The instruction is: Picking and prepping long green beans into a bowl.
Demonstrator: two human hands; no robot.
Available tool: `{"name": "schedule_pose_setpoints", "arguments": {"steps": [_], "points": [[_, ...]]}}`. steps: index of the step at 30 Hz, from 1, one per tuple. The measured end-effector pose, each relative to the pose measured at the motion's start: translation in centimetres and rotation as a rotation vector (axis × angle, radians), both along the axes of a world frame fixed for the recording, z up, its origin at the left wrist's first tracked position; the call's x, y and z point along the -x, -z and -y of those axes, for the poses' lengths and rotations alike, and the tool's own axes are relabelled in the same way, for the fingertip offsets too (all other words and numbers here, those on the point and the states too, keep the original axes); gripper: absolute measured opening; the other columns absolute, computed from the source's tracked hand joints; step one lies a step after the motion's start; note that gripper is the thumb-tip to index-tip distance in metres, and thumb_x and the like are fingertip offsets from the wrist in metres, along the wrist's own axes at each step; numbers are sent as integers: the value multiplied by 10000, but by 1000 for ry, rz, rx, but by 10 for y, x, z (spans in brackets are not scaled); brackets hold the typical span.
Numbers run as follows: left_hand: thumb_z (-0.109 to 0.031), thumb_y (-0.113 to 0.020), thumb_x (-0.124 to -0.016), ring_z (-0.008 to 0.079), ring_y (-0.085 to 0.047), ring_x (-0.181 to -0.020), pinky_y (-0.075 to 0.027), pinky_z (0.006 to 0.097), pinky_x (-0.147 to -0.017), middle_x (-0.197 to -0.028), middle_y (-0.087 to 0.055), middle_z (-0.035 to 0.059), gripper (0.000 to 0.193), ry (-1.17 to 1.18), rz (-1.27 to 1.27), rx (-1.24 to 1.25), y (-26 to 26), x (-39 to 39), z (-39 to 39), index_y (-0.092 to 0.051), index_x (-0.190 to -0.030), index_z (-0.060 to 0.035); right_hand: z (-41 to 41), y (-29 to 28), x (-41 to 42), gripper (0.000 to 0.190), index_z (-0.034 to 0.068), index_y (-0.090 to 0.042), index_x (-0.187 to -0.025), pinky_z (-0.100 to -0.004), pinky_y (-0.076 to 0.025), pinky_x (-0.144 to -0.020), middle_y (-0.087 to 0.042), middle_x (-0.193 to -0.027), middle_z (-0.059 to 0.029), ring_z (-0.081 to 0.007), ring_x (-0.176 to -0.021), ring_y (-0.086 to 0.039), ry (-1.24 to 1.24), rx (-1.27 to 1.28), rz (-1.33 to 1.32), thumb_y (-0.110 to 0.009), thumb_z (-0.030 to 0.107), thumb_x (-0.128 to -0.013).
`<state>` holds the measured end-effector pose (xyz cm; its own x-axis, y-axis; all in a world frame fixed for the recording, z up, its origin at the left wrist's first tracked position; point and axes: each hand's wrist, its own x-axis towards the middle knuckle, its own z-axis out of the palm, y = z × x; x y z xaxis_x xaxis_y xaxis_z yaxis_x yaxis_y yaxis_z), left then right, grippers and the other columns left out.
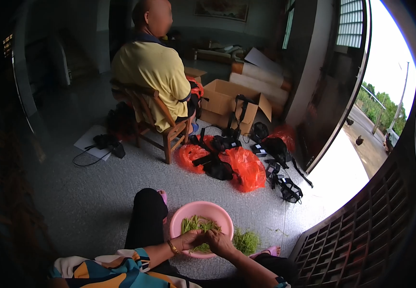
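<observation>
My left hand, with a gold-coloured bracelet at the wrist, is over the pink plastic basin. My right hand meets it above the basin's near half, fingertips against fingertips. The fingers of both hands are bent inward, and whatever may be between them is too small to make out. Cut green vegetable stems lie in the basin beneath and beyond my hands. Just right of the basin, a heap of fine green leafy sprigs rests on the floor.
A person sits on a wooden chair ahead. Red plastic bags, black strapped devices and an open cardboard box occupy the floor. A metal lattice gate and an open door stand at right.
</observation>
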<state>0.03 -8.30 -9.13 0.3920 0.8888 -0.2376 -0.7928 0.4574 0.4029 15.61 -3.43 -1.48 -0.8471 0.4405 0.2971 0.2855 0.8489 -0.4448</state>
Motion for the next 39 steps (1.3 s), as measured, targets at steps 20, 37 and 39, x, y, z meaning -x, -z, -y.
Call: {"name": "schedule_pose_setpoints", "arguments": {"steps": [20,37,39], "points": [[-87,-536,-816,66,-547,-710,-476,190,-635,-802,-541,-18,268,-35,-220,73,-73,-13,5,-486,-1079,-90,-43,-5,-23,49,39,-433,-799,-419,-407,-563,-501,-701,-160,-366,-671,-514,362,223,-211,-447,86,-809],[-131,-555,-813,108,-568,-667,-472,182,-553,-768,-568,26,174,-83,-167,61,-55,1,4,-509,-979,-106,-136,-45,-169,133,40,-504,-789,-227,-409,-482,-456,-615,-2,-82,-525,-443,1067,599,-742,-460,153,-845],[-133,-551,-815,108,-567,-675,-472,180,-558,-774,-567,26,176,-87,-174,80,-57,4,4,-509,-984,-106,-145,-41,-189,141,41,-505,-808,-236,-417,-495,-462,-641,-11,-95,-557,-454,1173,596,-797,-461,170,-845]]}}
